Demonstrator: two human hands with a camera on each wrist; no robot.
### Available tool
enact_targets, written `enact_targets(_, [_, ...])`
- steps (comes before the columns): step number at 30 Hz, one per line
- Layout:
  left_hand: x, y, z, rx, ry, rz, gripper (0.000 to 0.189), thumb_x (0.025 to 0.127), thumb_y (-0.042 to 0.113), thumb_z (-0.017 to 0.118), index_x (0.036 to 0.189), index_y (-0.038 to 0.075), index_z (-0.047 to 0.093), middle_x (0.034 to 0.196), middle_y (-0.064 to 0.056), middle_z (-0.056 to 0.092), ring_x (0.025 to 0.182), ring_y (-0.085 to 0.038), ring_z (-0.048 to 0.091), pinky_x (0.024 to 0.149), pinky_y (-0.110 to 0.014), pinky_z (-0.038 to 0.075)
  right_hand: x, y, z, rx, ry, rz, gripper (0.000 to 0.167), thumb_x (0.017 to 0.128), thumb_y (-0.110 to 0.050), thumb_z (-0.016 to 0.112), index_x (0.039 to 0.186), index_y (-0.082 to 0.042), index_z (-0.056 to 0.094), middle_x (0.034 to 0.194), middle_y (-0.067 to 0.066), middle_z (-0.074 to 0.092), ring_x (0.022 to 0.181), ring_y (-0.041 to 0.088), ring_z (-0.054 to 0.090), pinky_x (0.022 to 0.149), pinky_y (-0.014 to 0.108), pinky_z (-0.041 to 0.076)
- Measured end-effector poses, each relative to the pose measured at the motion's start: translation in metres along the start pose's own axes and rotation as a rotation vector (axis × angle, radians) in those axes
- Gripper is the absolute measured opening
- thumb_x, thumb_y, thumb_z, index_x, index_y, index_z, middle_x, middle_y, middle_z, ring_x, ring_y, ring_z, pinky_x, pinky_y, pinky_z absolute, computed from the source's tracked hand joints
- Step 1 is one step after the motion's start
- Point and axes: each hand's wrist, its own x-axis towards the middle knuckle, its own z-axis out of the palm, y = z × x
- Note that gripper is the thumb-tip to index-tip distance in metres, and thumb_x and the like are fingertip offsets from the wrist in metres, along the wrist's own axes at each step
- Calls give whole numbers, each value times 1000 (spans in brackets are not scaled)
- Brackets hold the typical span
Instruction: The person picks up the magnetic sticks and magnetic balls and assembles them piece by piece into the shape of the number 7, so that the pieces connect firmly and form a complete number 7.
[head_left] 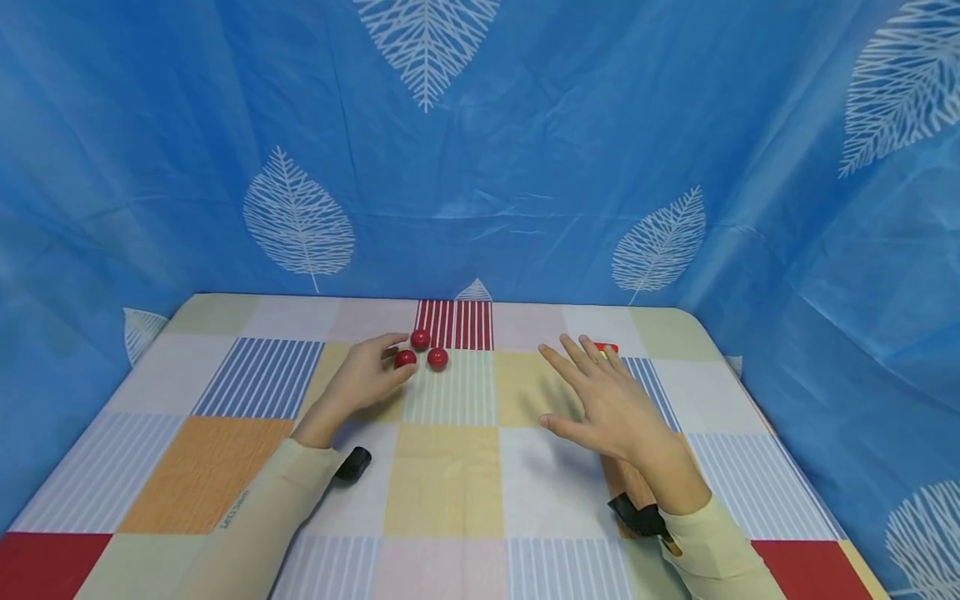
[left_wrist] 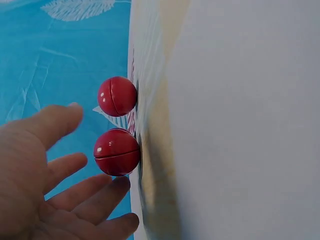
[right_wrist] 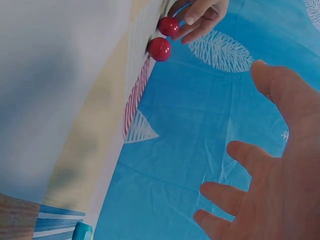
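Note:
Three shiny red balls sit close together towards the back of the table: a left ball [head_left: 405, 358], a rear ball [head_left: 420, 339] and a right ball [head_left: 437, 359]. A thin seam runs round the nearer ball [left_wrist: 117, 152] in the left wrist view. My left hand [head_left: 360, 379] reaches around the left ball, thumb on the near side and fingers on the far side, spread without closing on it. Over the right part of the table my right hand [head_left: 606, 408] hovers empty, fingers straight and spread. Behind its fingertips a small red object [head_left: 606, 346] is mostly hidden.
A patchwork-patterned cloth [head_left: 446, 479] covers the table. Blue curtain [head_left: 480, 167] with white leaf prints hangs behind and at both sides. In the right wrist view, a small teal object [right_wrist: 82, 231] shows at the bottom edge. Black straps [head_left: 352, 465] are on the wrists.

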Motion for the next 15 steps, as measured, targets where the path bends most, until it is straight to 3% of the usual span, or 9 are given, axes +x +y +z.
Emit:
enact_targets(7, [-2, -1, 0, 23, -42, -15, 44, 88, 18, 73, 127, -1, 62, 115, -15, 67, 105, -28, 62, 93, -45, 48, 1, 2, 2, -3, -11, 6, 85, 87, -67, 55, 156, -29, 22, 159, 11, 21, 144, 38, 17, 110, 61, 18])
enact_targets(15, [-1, -6, 2, 32, -24, 16, 41, 85, 10, 75, 122, -3, 64, 117, -17, 66, 106, -29, 64, 90, -43, 51, 1, 8, 3, -18, 9, -10, 85, 87, -65, 56, 156, -25, 25, 157, 16, 26, 143, 41, 20, 109, 63, 19])
